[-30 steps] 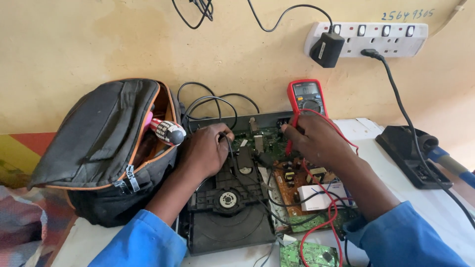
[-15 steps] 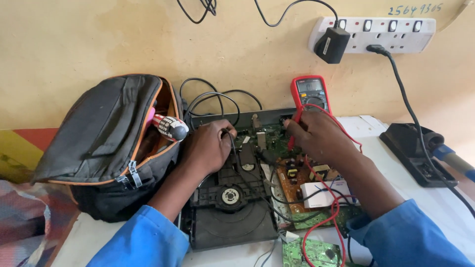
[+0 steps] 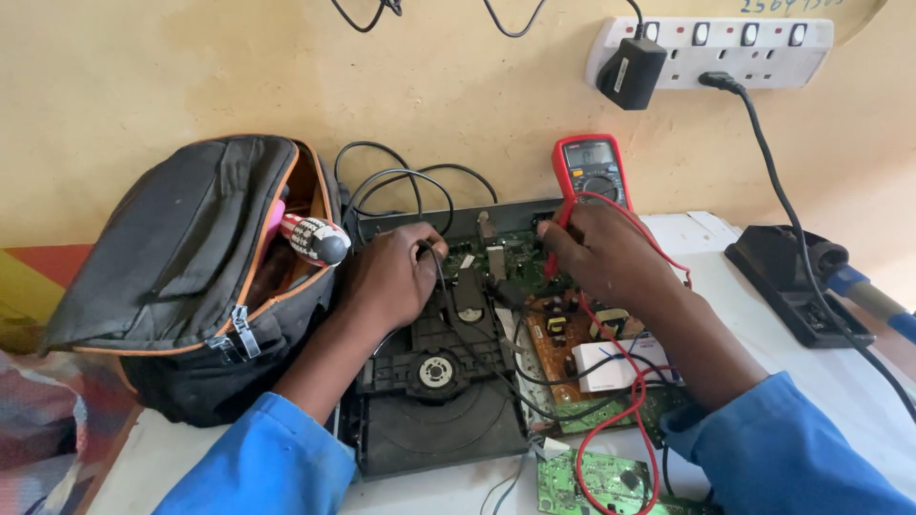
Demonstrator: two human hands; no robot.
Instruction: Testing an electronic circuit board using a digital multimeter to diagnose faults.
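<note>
Far left on the white desk: a dark grey fabric backpack with orange trim, unzipped, a chequered red-and-white tool handle with a dark round end poking out of the opening toward the right.

Just right of the bag: the left hand, fingers curled shut around a thin black probe lead, tip pressed down at the rear left of the board.

Centre: an opened black disc player chassis, lying flat, long axis running from the near desk edge back toward the wall, round spindle hub in the middle, green circuit board at the far end, brown power board to the right of the tray.

Beyond: a red handheld multimeter, propped upright against the yellow wall, screen facing forward.

Right of centre: the right hand, fingers pinched closed on a red probe, pointing down onto the green board; red lead looping toward the near edge.

Far right: a black soldering iron stand, well apart from the player. Above, a white power strip on the wall.
</note>
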